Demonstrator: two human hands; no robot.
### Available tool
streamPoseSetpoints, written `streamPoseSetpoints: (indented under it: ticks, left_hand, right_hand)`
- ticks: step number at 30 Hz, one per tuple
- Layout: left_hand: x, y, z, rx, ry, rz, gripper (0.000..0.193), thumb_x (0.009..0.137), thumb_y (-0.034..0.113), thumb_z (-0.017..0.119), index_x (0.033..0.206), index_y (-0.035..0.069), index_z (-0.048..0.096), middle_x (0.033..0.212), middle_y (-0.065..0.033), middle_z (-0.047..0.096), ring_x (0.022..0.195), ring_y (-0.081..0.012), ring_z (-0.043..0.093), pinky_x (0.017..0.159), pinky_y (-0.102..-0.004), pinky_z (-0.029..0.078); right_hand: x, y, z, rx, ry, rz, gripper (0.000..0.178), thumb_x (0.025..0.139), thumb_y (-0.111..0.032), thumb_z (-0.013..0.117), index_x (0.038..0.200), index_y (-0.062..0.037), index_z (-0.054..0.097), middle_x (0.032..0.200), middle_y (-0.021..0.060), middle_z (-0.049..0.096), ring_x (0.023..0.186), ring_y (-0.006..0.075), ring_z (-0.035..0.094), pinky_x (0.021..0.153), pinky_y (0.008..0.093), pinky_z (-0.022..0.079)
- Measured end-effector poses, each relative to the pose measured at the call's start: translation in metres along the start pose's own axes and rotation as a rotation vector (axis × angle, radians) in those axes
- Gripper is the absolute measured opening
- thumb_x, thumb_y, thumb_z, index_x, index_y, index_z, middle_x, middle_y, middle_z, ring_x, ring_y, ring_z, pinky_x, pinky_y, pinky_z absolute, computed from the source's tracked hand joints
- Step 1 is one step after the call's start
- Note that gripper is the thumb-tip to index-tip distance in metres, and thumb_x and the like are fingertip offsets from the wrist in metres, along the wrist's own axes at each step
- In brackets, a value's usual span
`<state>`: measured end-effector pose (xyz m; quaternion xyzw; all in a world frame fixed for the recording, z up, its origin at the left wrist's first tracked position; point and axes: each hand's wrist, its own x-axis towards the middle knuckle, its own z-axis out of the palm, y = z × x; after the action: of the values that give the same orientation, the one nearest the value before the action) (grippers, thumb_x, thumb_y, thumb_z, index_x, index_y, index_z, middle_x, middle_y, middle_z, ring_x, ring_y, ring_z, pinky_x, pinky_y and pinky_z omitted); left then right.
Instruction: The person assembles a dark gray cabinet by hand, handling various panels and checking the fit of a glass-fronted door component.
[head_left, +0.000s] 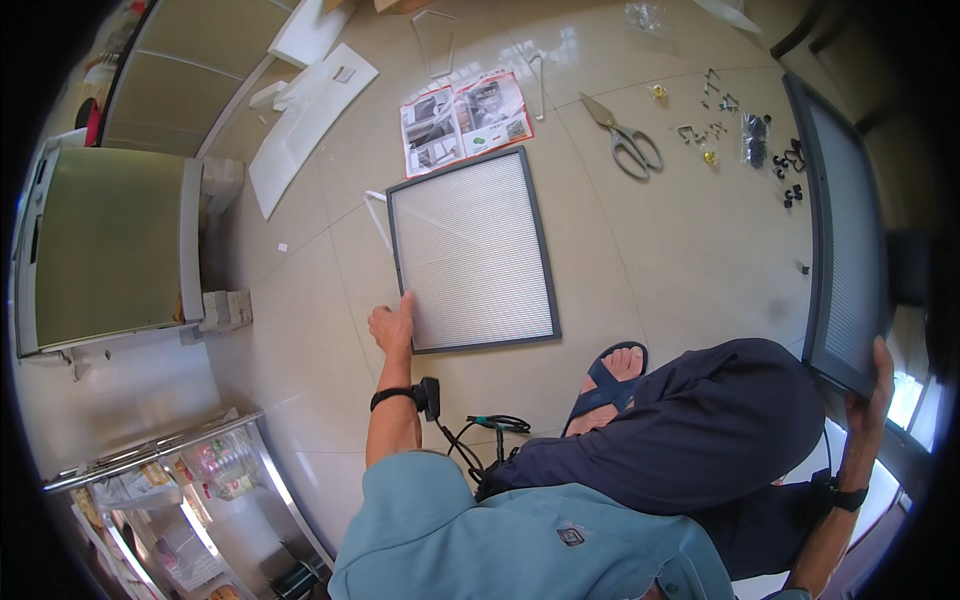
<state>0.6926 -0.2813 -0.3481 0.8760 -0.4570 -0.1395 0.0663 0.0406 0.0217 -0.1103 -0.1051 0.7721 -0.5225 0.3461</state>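
A square mesh panel (475,255) with a dark grey frame lies on the tiled floor in front of me. My left hand (393,324) is closed at its left edge near the lower corner, thumb over the frame and fingers outside it. At the far right, a second dark-framed mesh panel (848,215) stands tilted on edge. My right hand (872,392) grips this panel's near end; some of its fingers are hidden behind the frame. Beyond the lying panel is a printed instruction sheet (467,122) with pictures, touching or nearly touching its top edge.
Grey-handled scissors (632,150) lie right of the sheet. Screws, brackets and a small bag of dark parts (755,140) are scattered farther right. White boards (310,120) lie at the upper left, near a cabinet (110,245). A metal rack (190,510) stands at lower left.
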Motion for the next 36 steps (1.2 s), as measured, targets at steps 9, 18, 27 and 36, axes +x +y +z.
streamPoseSetpoints:
  ticks: [9,18,27,36]
  left_hand:
    - [0.000,-0.042,0.010,-0.265,-0.225,-0.047,0.054,0.062,0.037,0.086,0.090,-0.004,0.063,0.083,-0.0140,0.067,0.075,-0.0255,0.064,0.070,-0.0361,0.051]
    - [-0.002,-0.056,0.024,-0.421,-0.118,-0.051,0.038,0.074,0.037,0.078,0.075,0.000,0.066,0.071,-0.0094,0.066,0.067,-0.0220,0.061,0.067,-0.0353,0.050]
    - [-0.007,-0.002,0.012,-0.245,0.247,0.185,0.038,0.084,0.034,0.066,0.091,-0.003,0.061,0.086,-0.0145,0.063,0.077,-0.0306,0.061,0.075,-0.0421,0.049]
    - [-0.085,0.124,0.032,-0.549,-0.065,0.811,0.009,0.082,0.009,0.065,0.086,0.002,0.061,0.080,-0.0118,0.059,0.075,-0.0263,0.059,0.069,-0.0362,0.049]
  right_hand:
    - [0.010,0.007,0.002,0.003,0.002,-0.003,0.052,0.082,-0.054,0.067,0.102,-0.0060,0.058,0.086,0.0029,0.060,0.053,0.0061,0.058,0.038,0.0126,0.037]
    - [0.007,0.004,0.003,0.004,0.033,-0.057,0.051,0.084,-0.051,0.067,0.102,-0.0042,0.057,0.083,0.0057,0.065,0.051,0.0075,0.062,0.038,0.0134,0.042]
    - [0.030,-0.011,0.015,-0.115,-0.084,-0.128,0.049,0.089,-0.050,0.060,0.111,-0.0060,0.056,0.081,0.0035,0.057,0.050,0.0079,0.054,0.037,0.0199,0.040]
    - [0.034,-0.004,0.106,-0.137,-0.453,-0.129,0.040,0.088,-0.036,0.062,0.096,0.0025,0.058,0.065,0.0047,0.059,0.044,0.0107,0.055,0.036,0.0235,0.043]
